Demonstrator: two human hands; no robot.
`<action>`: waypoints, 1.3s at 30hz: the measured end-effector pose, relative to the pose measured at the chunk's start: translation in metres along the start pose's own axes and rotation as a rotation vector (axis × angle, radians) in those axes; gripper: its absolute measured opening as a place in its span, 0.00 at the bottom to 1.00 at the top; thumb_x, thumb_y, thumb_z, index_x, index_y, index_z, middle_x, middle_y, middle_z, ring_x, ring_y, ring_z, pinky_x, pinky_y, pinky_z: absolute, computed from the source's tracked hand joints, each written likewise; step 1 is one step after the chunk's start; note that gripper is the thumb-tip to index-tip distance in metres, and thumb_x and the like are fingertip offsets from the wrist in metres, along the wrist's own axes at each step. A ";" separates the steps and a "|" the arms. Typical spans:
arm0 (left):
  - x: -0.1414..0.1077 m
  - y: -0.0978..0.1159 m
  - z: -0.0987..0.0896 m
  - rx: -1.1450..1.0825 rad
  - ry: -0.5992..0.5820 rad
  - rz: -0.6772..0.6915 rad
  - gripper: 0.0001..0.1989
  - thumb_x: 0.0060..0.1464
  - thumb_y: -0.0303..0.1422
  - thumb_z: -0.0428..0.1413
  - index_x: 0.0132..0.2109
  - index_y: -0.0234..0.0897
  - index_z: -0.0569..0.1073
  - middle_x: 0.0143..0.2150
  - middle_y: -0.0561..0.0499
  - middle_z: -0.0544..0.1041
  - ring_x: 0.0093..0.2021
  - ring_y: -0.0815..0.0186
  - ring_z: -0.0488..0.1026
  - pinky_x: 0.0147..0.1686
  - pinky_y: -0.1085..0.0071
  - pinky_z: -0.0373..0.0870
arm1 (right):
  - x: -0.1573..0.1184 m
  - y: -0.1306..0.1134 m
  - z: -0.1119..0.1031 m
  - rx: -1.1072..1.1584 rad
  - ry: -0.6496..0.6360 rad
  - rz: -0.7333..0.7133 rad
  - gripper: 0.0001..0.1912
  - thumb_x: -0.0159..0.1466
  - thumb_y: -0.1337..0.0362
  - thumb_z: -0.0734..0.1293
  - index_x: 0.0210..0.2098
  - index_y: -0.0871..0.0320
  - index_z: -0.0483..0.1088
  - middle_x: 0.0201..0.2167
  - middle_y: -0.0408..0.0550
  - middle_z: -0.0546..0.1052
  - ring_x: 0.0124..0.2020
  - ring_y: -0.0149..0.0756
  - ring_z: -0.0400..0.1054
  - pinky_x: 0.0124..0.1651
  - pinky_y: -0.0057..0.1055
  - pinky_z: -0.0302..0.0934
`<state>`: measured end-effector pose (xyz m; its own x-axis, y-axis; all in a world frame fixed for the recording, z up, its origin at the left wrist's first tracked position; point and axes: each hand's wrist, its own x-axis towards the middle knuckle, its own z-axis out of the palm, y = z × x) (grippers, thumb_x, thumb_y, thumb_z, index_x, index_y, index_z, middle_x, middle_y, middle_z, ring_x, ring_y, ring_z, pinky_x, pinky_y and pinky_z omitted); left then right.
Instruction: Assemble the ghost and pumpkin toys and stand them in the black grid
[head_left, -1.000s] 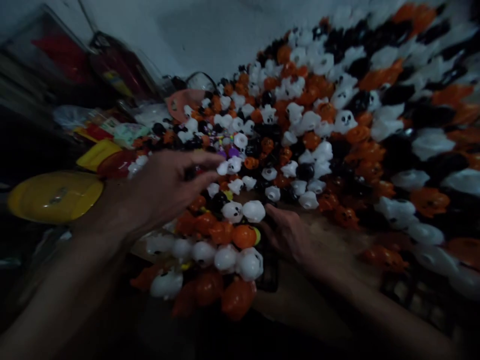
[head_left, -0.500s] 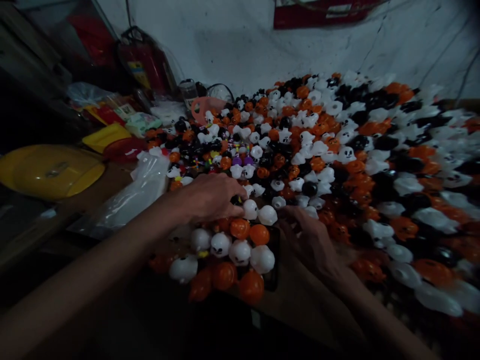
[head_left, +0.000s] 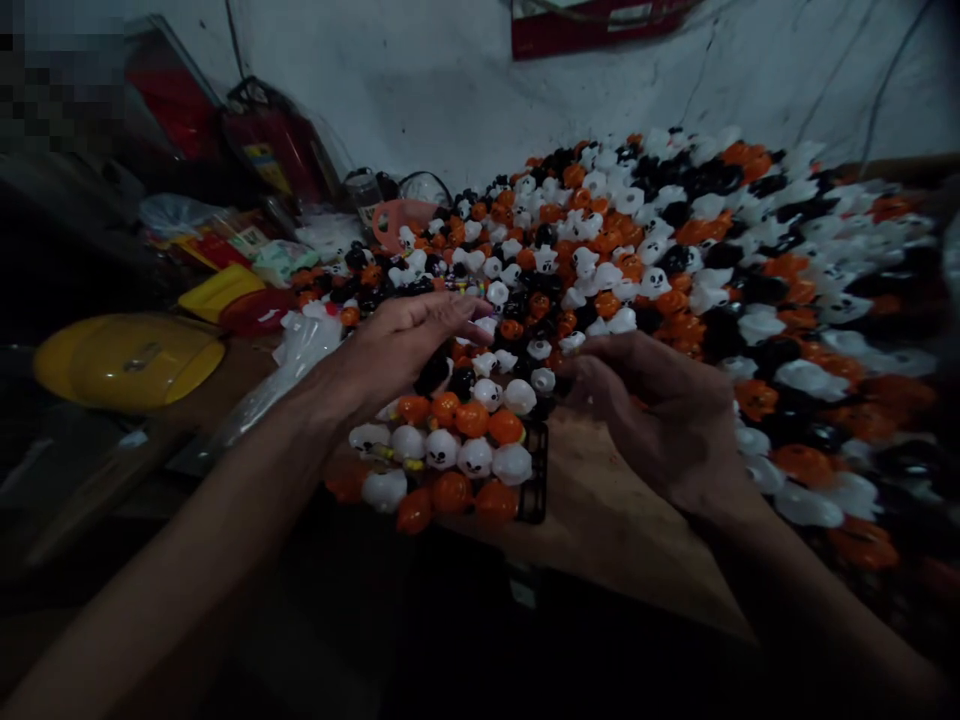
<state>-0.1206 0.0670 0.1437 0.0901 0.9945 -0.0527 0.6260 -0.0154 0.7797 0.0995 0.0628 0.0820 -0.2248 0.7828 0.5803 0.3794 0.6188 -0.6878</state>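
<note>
In my head view, toys (head_left: 474, 458) sit in rows on a rack (head_left: 535, 490) toward six o'clock. My left hand (head_left: 405, 342), at eleven from them, and right hand (head_left: 664, 415), near three, have bent fingers; whether gripping anything, I can't tell.

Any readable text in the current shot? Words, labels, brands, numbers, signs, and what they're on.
None can be read.
Fire extinguisher: label, too blurred.
Red box on the wall: pale label, too small and dim.
Yellow plastic object: small mark, unreadable.
Jar: possible label, too blurred.
White pieces: dark face markings on some, no lettering that I can make out.
</note>
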 end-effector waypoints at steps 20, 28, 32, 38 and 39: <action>0.010 0.023 0.044 0.287 0.054 0.296 0.20 0.60 0.47 0.48 0.53 0.41 0.69 0.46 0.47 0.76 0.39 0.61 0.75 0.41 0.61 0.71 | -0.016 0.031 -0.013 -0.067 0.079 0.085 0.15 0.63 0.59 0.66 0.48 0.58 0.68 0.36 0.48 0.75 0.31 0.35 0.70 0.32 0.30 0.63; -0.009 -0.046 0.044 0.871 -0.320 0.299 0.26 0.64 0.40 0.39 0.68 0.46 0.50 0.71 0.52 0.44 0.69 0.45 0.37 0.62 0.41 0.46 | -0.087 0.084 0.014 -0.244 -0.295 0.265 0.11 0.67 0.63 0.59 0.34 0.60 0.71 0.30 0.49 0.72 0.29 0.35 0.66 0.34 0.30 0.58; 0.005 -0.057 0.057 0.878 -0.346 0.363 0.26 0.66 0.43 0.35 0.69 0.52 0.44 0.71 0.57 0.41 0.70 0.50 0.37 0.63 0.47 0.47 | -0.087 0.087 0.022 -0.268 -0.325 0.345 0.13 0.68 0.62 0.57 0.33 0.59 0.70 0.30 0.48 0.71 0.30 0.34 0.65 0.34 0.29 0.56; 0.005 -0.066 0.064 0.890 -0.252 0.425 0.26 0.66 0.40 0.36 0.69 0.50 0.42 0.71 0.56 0.41 0.70 0.57 0.41 0.64 0.55 0.47 | -0.087 0.087 0.022 -0.258 -0.287 0.344 0.15 0.69 0.62 0.57 0.32 0.59 0.71 0.30 0.47 0.70 0.30 0.32 0.65 0.36 0.27 0.57; 0.004 -0.067 0.064 0.886 -0.252 0.434 0.26 0.66 0.39 0.36 0.69 0.50 0.41 0.71 0.57 0.41 0.70 0.58 0.42 0.64 0.55 0.47 | -0.087 0.087 0.023 -0.258 -0.268 0.350 0.15 0.69 0.62 0.57 0.32 0.59 0.71 0.30 0.47 0.70 0.30 0.32 0.65 0.35 0.28 0.57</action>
<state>-0.1131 0.0652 0.0511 0.5423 0.8359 -0.0846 0.8398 -0.5423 0.0256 0.1316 0.0505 -0.0385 -0.2539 0.9506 0.1787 0.6745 0.3064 -0.6717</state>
